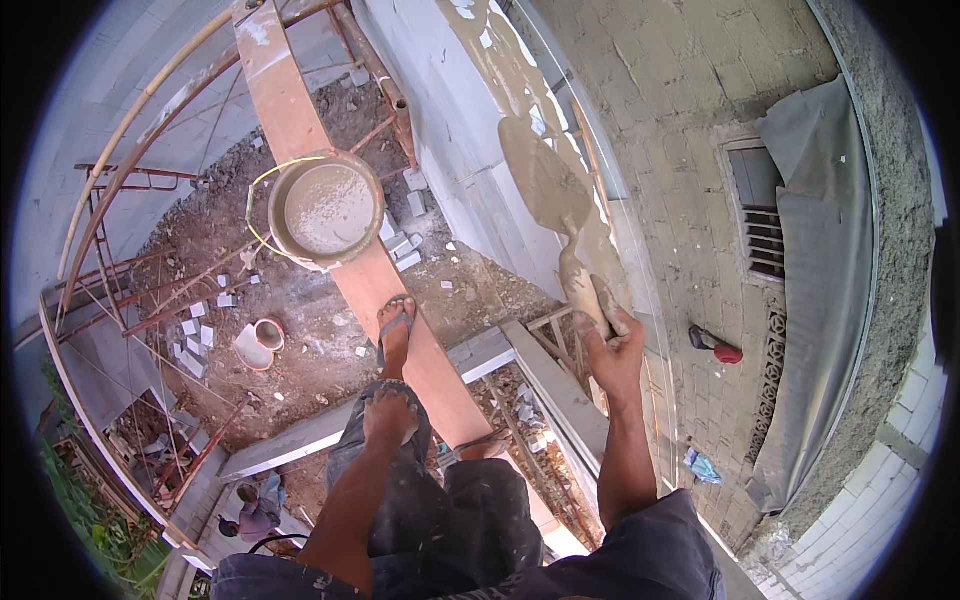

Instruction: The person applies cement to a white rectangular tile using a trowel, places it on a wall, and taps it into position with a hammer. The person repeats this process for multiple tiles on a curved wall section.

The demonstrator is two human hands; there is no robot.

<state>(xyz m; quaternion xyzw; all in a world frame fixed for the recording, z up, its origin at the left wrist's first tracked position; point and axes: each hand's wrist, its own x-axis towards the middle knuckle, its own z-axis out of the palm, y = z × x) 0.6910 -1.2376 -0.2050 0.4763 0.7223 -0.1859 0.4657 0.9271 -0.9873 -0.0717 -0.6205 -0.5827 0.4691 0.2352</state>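
Pointing to 11 o'clock from the right hand [612, 345], the trowel [550, 190] is carried beyond the fingers, long axis running roughly 5 to 11. Right hand is by far the nearer one; from the left hand [390, 414] the tool is placed at about 2 o'clock, well apart.

Handle [580, 283] is gripped near its butt: right thumb and fingers wrapped round it, some fingertips hidden. Blade is coated with wet mortar, handle smeared too. Blade is seen over a mortar strip [497, 72] that is spread along the edge of a white wall [425, 90]. Contact between blade and strip can't be confirmed from this angle.

Left hand is rested on the left knee of the dusty trousers [418, 485]; nothing is seen held, finger spread can't be told.

Bucket [277, 217], part filled with grey mortar [325, 208], is set on the plank [285, 100] at 10 o'clock from the right hand. Yellow bail [250, 207] is dropped to the bucket's 9 o'clock side. A sandalled foot [396, 325] is planted on the same plank, 5 o'clock from the bucket.
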